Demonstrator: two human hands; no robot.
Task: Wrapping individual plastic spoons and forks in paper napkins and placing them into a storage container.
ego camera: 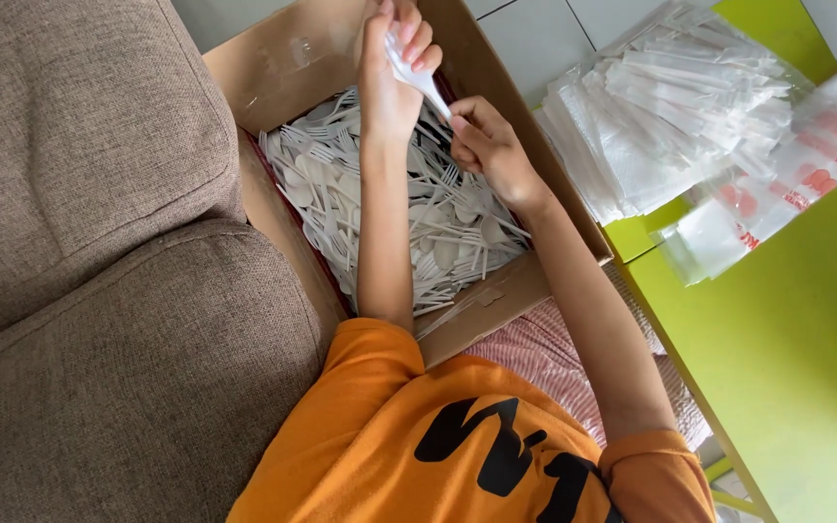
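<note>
Nearest the camera: orange short-sleeved shirt with black print (457, 455), worn by the person looking down over both arms.
Seat: brown woven-fabric sofa cushions (99, 242), with the box wedged against them so it sits within easy reach.
Box: open brown cardboard carton (288, 63), flaps folded out, resting partly on a lap covered in red-and-white striped cloth (544, 353).
Contents: loose heap of white plastic forks and spoons (409, 208), filling the carton floor in a tangle.
Left hand: left hand (391, 73) raised above the heap, fingers closed around a thin clear plastic sleeve with white cutlery inside (417, 73), held upright, apparently so its mouth stays accessible.
Right hand: right hand (486, 145) just below and beside the sleeve, fingers curled, pinching at its lower end; exactly what sits between the fingertips cannot be told.
Side surface: lime-green tabletop (777, 358) to the right, well apart from the hands.
On it: stack of clear wrapped cutlery packets (670, 116), and a pile of clear bags with red print (796, 165).
</note>
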